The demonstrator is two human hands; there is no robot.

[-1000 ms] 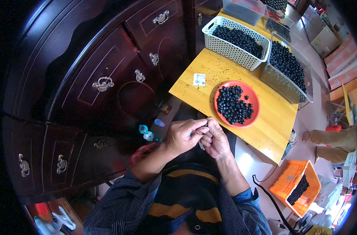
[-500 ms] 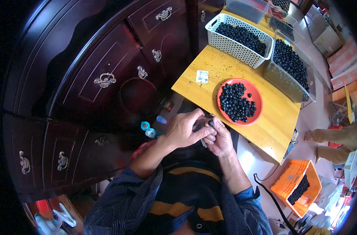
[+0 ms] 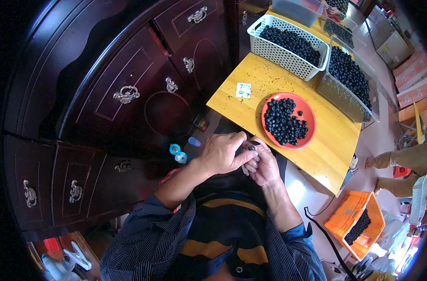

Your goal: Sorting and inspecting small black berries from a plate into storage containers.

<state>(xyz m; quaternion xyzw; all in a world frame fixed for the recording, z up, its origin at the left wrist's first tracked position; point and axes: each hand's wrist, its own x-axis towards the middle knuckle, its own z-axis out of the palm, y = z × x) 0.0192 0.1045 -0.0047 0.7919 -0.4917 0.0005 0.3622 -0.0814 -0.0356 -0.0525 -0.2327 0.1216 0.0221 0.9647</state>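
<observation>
My left hand [image 3: 219,153] and my right hand [image 3: 266,167] meet over my lap, just off the near edge of the yellow table. Between their fingertips sits a small black round part [image 3: 252,148], pinched by the right thumb and fingers, with the left thumb pressed against it. Fingers cover most of the part. Just beyond them on the table, a red-orange plate [image 3: 311,122] holds many similar small black ring-shaped parts [image 3: 283,124].
A white perforated basket [image 3: 288,56] and a clear bin [image 3: 337,93], both full of black parts, stand further back on the table [image 3: 244,112]. Dark bits and a white packet [image 3: 243,90] lie there. An orange crate [image 3: 335,218] is right; dark drawers [image 3: 115,79] are left.
My fingers have shifted slightly around the small black part, with the left thumb and fingers drawn in a little. The plate and baskets look the same.
</observation>
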